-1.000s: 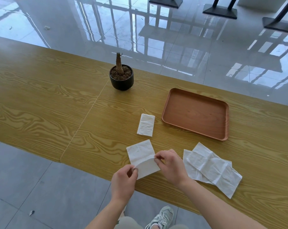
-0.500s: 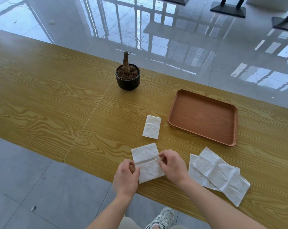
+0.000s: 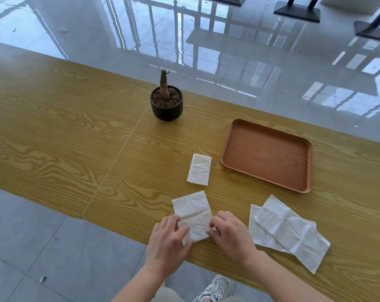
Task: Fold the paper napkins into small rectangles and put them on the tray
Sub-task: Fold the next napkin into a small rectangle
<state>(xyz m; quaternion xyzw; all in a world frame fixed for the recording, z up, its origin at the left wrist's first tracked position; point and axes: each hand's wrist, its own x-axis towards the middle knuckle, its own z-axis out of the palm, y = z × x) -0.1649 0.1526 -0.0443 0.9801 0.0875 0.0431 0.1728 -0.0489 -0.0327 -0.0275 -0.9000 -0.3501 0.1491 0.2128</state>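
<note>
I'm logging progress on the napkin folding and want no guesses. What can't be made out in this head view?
- Near corners of the napkin being folded: covered by the left hand and right hand.
- Count of unfolded napkins: they overlap.
- Layers in the folded napkin: too small to tell.
- Table: cut off at both side edges.

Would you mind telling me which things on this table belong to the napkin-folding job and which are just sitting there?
Part of the job:
- napkin being folded, under the left hand and right hand
- folded napkin, beside the tray
- unfolded napkins
- tray, nothing on it yet

Just lying about:
- potted plant
</note>
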